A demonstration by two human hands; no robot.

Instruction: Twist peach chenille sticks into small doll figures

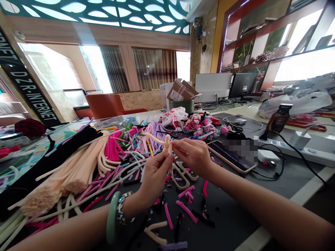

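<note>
Here we go: the left hand and right hand pinch a peach chenille-stem figure, arms bent, above the bench. Beige-handled scissors sit just below; a big bundle of unused peach stems waits left, twisted pink pieces beyond.

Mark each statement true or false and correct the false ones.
1. The left hand wears a jade-green bangle. True.
2. The right hand grips the smartphone. False: the smartphone lies flat to that hand's right; both hands hold a peach chenille-stem figure.
3. A brown bottle stands upright beyond the smartphone. True.
4. The bundle of peach chenille stems lies right of the smartphone. False: it lies left of the hands.
</note>
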